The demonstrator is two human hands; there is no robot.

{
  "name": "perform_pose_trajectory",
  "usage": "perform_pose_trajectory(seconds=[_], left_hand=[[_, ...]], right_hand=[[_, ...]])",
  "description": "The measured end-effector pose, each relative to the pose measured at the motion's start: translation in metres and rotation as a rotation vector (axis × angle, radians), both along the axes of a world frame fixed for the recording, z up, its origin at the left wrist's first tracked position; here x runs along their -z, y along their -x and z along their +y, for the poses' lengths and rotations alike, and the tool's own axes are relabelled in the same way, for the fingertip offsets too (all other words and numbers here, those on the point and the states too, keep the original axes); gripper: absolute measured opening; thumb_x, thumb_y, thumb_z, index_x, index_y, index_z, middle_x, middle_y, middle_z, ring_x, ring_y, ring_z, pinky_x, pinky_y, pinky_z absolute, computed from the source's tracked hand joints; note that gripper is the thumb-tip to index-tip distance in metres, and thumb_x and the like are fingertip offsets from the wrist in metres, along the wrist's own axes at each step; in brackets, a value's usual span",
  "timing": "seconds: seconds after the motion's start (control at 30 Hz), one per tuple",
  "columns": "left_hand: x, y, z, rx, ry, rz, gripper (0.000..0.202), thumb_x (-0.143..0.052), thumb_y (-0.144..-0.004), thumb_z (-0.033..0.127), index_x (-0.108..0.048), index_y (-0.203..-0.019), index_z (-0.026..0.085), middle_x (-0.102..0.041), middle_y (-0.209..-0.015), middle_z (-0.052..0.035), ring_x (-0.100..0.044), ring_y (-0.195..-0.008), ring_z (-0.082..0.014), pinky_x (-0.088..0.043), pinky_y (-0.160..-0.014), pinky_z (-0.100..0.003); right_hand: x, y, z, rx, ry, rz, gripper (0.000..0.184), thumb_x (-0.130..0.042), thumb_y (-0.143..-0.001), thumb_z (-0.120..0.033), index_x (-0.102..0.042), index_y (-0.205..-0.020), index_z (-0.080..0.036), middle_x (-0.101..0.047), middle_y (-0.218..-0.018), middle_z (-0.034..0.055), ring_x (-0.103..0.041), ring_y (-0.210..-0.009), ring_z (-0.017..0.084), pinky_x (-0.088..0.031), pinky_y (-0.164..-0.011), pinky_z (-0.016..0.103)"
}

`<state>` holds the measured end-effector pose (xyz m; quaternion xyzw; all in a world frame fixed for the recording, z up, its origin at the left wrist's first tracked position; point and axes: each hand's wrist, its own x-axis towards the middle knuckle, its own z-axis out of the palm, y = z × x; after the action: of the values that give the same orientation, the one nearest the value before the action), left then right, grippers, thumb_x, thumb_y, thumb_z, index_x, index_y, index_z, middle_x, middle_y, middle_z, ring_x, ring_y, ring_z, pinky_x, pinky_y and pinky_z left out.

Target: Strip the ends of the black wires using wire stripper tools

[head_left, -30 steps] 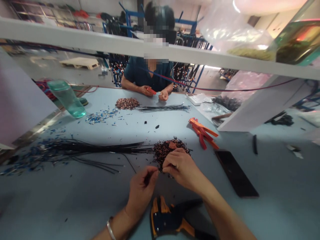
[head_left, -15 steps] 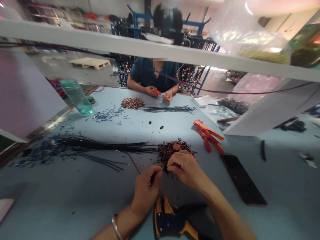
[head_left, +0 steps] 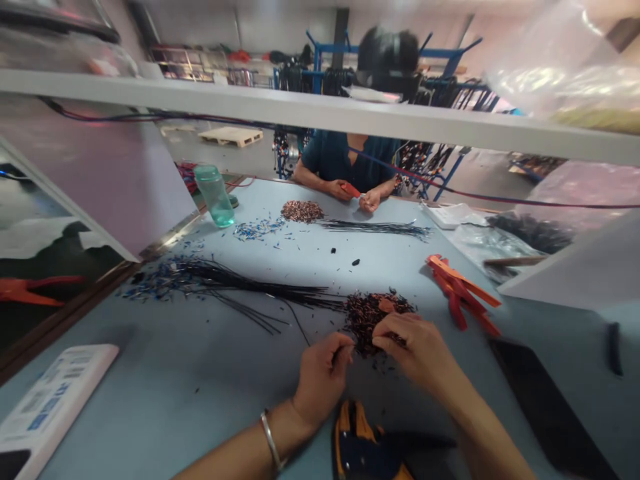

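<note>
My left hand (head_left: 320,377) is curled in a pinch, fingertips on a thin black wire at the near edge of a pile of small dark and copper terminals (head_left: 373,312). My right hand (head_left: 417,350) rests on that pile with its fingers pinched on small pieces I cannot make out. A bundle of long black wires (head_left: 235,287) with blue ends stretches left from the pile. A blue and yellow crimping tool (head_left: 363,447) lies on the table just below my hands.
An orange-red stripper tool (head_left: 463,290) lies right of the pile, with a black phone (head_left: 545,407) nearer. Across the blue table (head_left: 200,387) a person in a dark shirt (head_left: 350,160) handles wires. A green bottle (head_left: 215,195), a white box (head_left: 50,407) and a shelf overhead.
The view has swung left and down, so everything sits further right and a white box has appeared at lower left. My hands remain pinched at the terminal pile.
</note>
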<state>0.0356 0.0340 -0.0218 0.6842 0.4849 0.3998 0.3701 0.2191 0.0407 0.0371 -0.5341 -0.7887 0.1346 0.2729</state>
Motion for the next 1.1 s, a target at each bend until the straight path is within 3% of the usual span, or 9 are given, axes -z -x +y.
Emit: perform_pose_trajectory(seconds=[0.2,0.3,0.43,0.57,0.67,0.73,0.87,0.93,1.1], left_hand=[[-0.003,-0.001,0.001,-0.009,-0.048,0.063,0.015,-0.055,-0.087,0.017,-0.069,-0.081,0.020,-0.072,-0.069,-0.0009,-0.066,-0.065,-0.0166,-0.047,-0.062,-0.024],[-0.002,-0.001,0.003,-0.026,-0.071,0.082,0.016,-0.055,-0.086,0.015,-0.070,-0.084,0.021,-0.074,-0.077,-0.0021,-0.067,-0.071,-0.0173,-0.048,-0.066,-0.025],[0.002,-0.001,0.006,-0.044,-0.086,0.109,0.016,-0.054,-0.087,0.016,-0.069,-0.085,0.020,-0.075,-0.081,-0.0036,-0.068,-0.076,-0.0186,-0.049,-0.070,-0.027],[0.002,-0.001,0.009,-0.054,-0.084,0.148,0.017,-0.052,-0.087,0.016,-0.069,-0.083,0.019,-0.075,-0.079,-0.0045,-0.068,-0.074,-0.0197,-0.051,-0.069,-0.029],[-0.004,0.002,0.011,0.005,-0.093,0.180,0.019,-0.052,-0.085,0.014,-0.070,-0.083,0.019,-0.076,-0.077,-0.0043,-0.069,-0.070,-0.0191,-0.052,-0.064,-0.027],[-0.012,0.008,0.012,0.078,-0.110,0.212,0.019,-0.054,-0.083,0.013,-0.072,-0.084,0.019,-0.077,-0.076,-0.0039,-0.070,-0.068,-0.0188,-0.053,-0.063,-0.027],[-0.036,0.039,0.021,0.240,-0.176,0.315,0.030,-0.064,-0.077,0.016,-0.073,-0.105,0.023,-0.078,-0.102,-0.0051,-0.071,-0.094,-0.0214,-0.055,-0.080,-0.029],[-0.049,0.067,0.034,0.240,-0.206,0.401,0.041,-0.061,-0.079,0.017,-0.067,-0.120,0.023,-0.071,-0.122,-0.0081,-0.064,-0.112,-0.0241,-0.050,-0.096,-0.035],[-0.064,0.149,0.083,0.224,-0.206,0.676,0.065,-0.056,-0.072,0.005,-0.055,-0.135,0.021,-0.058,-0.140,-0.0090,-0.051,-0.129,-0.0285,-0.037,-0.109,-0.043]], right_hand=[[-0.016,-0.004,-0.005,-0.008,0.035,0.041,0.015,-0.050,-0.089,-0.026,-0.064,-0.087,-0.023,-0.073,-0.088,0.0053,-0.069,-0.088,0.025,-0.050,-0.074,0.036],[-0.022,0.000,-0.016,-0.041,0.108,-0.040,0.012,-0.055,-0.086,-0.022,-0.065,-0.091,-0.023,-0.072,-0.093,0.0068,-0.067,-0.090,0.027,-0.051,-0.074,0.039],[-0.022,-0.002,-0.049,-0.089,0.168,-0.204,0.023,-0.060,-0.077,-0.013,-0.066,-0.097,-0.022,-0.069,-0.100,0.0090,-0.066,-0.090,0.029,-0.052,-0.076,0.043],[0.006,-0.020,-0.091,-0.190,0.171,-0.252,0.041,-0.073,-0.071,-0.019,-0.064,-0.109,-0.030,-0.071,-0.109,0.0058,-0.068,-0.090,0.027,-0.055,-0.077,0.038],[0.041,-0.038,-0.113,-0.311,0.061,-0.269,0.048,-0.076,-0.073,-0.044,-0.062,-0.117,-0.032,-0.075,-0.108,0.0053,-0.071,-0.090,0.028,-0.055,-0.072,0.035],[0.060,-0.047,-0.120,-0.278,-0.049,-0.265,0.053,-0.068,-0.076,-0.059,-0.059,-0.123,-0.036,-0.074,-0.113,0.0067,-0.071,-0.094,0.031,-0.054,-0.067,0.036],[0.074,-0.056,-0.124,-0.227,-0.102,-0.323,0.081,-0.067,-0.076,-0.061,-0.034,-0.147,-0.038,-0.072,-0.119,0.0087,-0.071,-0.096,0.032,-0.055,-0.070,0.037],[0.076,-0.056,-0.124,-0.219,-0.155,-0.312,0.087,-0.067,-0.077,-0.060,-0.026,-0.150,-0.035,-0.073,-0.117,0.0095,-0.072,-0.094,0.031,-0.056,-0.069,0.038],[0.087,-0.053,-0.126,-0.184,-0.218,-0.281,0.077,-0.068,-0.078,-0.055,-0.040,-0.145,-0.028,-0.071,-0.118,0.0112,-0.070,-0.097,0.031,-0.059,-0.074,0.039]])
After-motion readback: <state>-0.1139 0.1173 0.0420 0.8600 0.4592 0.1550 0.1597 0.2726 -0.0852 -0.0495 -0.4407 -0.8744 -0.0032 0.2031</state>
